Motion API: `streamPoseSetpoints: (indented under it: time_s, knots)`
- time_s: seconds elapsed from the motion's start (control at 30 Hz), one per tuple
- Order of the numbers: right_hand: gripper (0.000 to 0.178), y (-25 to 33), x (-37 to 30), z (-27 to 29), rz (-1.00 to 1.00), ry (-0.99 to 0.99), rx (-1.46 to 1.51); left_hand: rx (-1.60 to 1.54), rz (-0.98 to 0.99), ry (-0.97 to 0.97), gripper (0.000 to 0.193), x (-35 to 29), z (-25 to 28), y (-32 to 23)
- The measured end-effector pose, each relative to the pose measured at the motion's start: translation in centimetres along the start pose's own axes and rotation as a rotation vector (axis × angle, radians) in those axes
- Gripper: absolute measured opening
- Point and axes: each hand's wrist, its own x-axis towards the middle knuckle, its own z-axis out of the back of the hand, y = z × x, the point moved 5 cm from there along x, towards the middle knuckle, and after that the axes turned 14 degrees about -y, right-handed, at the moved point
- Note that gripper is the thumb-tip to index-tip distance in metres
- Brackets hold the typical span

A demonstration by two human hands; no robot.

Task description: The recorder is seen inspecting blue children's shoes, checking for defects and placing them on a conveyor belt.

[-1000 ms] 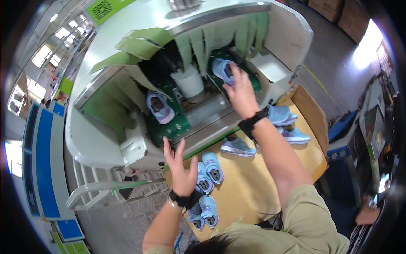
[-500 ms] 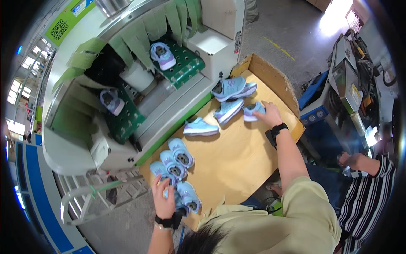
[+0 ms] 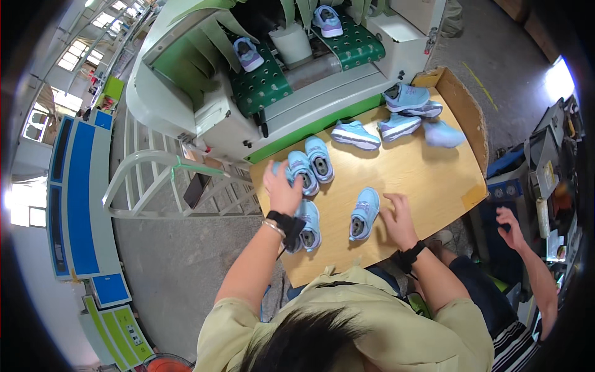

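Note:
My left hand [image 3: 284,191] is closed around a light blue sneaker [image 3: 289,173] at the left end of a row, its fingers partly covering it. Beside that one stand two more blue sneakers [image 3: 319,160]. Just below my left wrist is another sneaker [image 3: 310,226], with one more partly hidden by the wrist strap. My right hand [image 3: 400,223] is open, fingers apart, just right of a single sneaker [image 3: 364,214] and not holding it. At the far right of the table lie several sneakers [image 3: 406,98], and near them a motion-smeared one [image 3: 442,134].
The wooden table [image 3: 334,260] has a cardboard edge [image 3: 468,118] on its right. Behind it a machine has green perforated belts [image 3: 263,80] carrying sneakers [image 3: 327,22]. A metal rail [image 3: 142,162] stands left. A co-worker's hand [image 3: 511,229] reaches in from the right.
My right hand has left the sneakers at the far right and come nearer; a sneaker now stands in mid-table beside it. My left hand moved onto the row's end sneaker. The co-worker's arm has stretched out.

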Motion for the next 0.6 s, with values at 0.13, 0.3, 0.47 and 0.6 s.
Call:
streamPoseSetpoints:
  time_s: [0.13, 0.3, 0.47, 0.6]
  knots:
    - [0.063, 1.6, -3.8, -3.2, 0.084, 0.207, -0.176, -0.081, 0.108, -0.018, 0.05, 1.9, -2.5, 0.5]
    - [0.047, 1.6, 1.2, -4.2, -0.076, 0.409, -0.056, 0.052, -0.12, 0.391, 0.067, -0.5, -7.8, -3.7]
    - [0.045, 6.4, 13.1, -4.3, 0.61, -0.177, -0.297, 0.216, -0.264, 0.472, 0.069, -0.4, -7.2, -4.1]
    - [0.059, 4.8, 18.5, -8.6, 0.29, 0.045, -0.809, -0.138, -0.061, 0.39, 0.062, 2.0, -4.3, -3.0]
